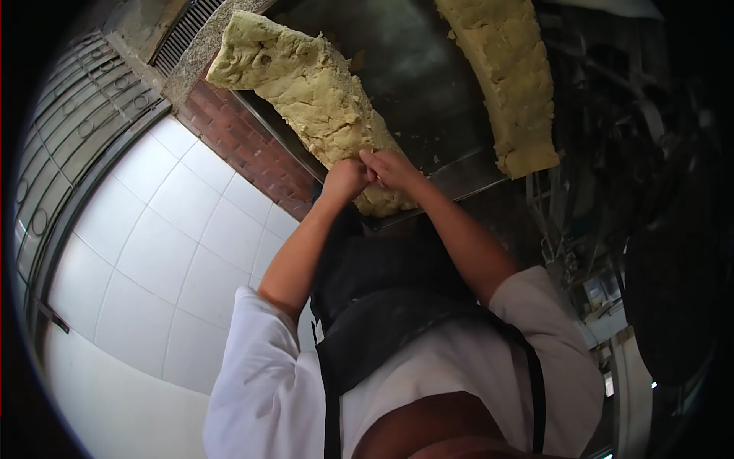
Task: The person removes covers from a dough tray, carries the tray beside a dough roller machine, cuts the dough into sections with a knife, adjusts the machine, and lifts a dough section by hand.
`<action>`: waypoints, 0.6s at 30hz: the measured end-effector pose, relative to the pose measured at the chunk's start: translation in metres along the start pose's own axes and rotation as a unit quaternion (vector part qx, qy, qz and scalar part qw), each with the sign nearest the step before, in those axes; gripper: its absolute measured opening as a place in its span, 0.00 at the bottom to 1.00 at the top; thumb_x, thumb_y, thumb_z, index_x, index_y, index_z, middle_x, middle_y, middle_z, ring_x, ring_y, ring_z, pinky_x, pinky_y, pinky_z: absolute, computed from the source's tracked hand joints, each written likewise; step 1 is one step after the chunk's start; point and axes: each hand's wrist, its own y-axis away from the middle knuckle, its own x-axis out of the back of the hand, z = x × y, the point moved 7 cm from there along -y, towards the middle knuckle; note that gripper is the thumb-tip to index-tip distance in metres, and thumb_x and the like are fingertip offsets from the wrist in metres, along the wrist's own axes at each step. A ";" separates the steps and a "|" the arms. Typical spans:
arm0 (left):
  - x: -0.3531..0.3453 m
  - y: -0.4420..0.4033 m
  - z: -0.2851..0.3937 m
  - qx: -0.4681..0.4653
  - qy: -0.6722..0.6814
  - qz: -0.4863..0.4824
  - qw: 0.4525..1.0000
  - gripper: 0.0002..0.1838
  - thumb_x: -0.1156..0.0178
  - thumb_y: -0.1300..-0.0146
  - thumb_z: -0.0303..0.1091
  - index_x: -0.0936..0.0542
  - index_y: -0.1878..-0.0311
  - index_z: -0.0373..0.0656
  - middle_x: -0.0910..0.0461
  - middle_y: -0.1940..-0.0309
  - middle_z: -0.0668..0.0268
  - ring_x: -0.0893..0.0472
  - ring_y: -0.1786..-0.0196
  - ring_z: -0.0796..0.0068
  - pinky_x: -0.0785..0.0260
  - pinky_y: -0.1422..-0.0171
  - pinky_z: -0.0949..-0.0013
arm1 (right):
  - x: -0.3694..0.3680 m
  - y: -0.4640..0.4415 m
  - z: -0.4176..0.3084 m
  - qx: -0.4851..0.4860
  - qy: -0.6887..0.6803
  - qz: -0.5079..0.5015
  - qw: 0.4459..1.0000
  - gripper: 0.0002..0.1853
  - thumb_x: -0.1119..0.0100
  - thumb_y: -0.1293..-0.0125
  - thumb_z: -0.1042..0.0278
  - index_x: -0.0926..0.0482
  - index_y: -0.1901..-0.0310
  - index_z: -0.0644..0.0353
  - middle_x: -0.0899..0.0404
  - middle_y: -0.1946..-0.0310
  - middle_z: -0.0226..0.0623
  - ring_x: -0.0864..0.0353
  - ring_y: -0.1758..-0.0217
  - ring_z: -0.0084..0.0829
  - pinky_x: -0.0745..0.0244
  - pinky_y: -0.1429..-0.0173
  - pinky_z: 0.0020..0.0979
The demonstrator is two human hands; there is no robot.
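Note:
A long, thick slab of pale yellow dough (306, 92) lies at a slant along the left side of a dark metal tray, its surface cracked and rough. Over its near part, my left hand (348, 180) is closed with the fingers curled into the dough. Right beside it, touching or almost touching, my right hand (391, 170) is also closed on the dough, thumb on top. What lies under the curled fingers is hidden. The slab's near end shows below both hands, by the tray's front edge.
The dark metal tray (409, 69) carries dough crumbs and a second long dough slab (512, 84) on its right, which reaches past the front edge. White tiles (164, 237), a brick strip (237, 141) and a metal grille (65, 115) are on the left. Dark clutter fills the right.

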 end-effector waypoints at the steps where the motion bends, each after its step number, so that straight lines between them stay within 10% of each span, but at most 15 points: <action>1: -0.003 -0.002 -0.003 0.017 0.012 -0.010 1.000 0.15 0.36 0.43 0.47 0.14 0.66 0.44 0.17 0.75 0.53 0.16 0.67 0.52 0.24 0.60 0.54 | 0.001 -0.008 0.001 -0.001 0.003 -0.012 1.000 0.35 0.55 0.27 0.36 0.21 0.80 0.60 0.27 0.88 0.32 0.26 0.82 0.27 0.30 0.71 0.31; 12: -0.009 -0.014 0.005 0.138 0.046 -0.076 0.986 0.19 0.44 0.35 0.47 0.15 0.68 0.40 0.17 0.81 0.59 0.16 0.81 0.68 0.22 0.72 0.65 | 0.015 -0.038 0.005 0.151 0.173 0.067 0.971 0.36 0.52 0.27 0.38 0.22 0.85 0.61 0.24 0.87 0.36 0.22 0.80 0.34 0.26 0.66 0.35; 18: -0.011 -0.012 0.002 0.181 0.085 -0.054 0.978 0.14 0.41 0.39 0.40 0.15 0.71 0.39 0.17 0.81 0.59 0.16 0.80 0.68 0.23 0.74 0.65 | 0.014 -0.013 -0.007 0.044 0.175 0.020 0.983 0.28 0.49 0.28 0.44 0.19 0.74 0.63 0.22 0.83 0.40 0.20 0.77 0.38 0.25 0.65 0.38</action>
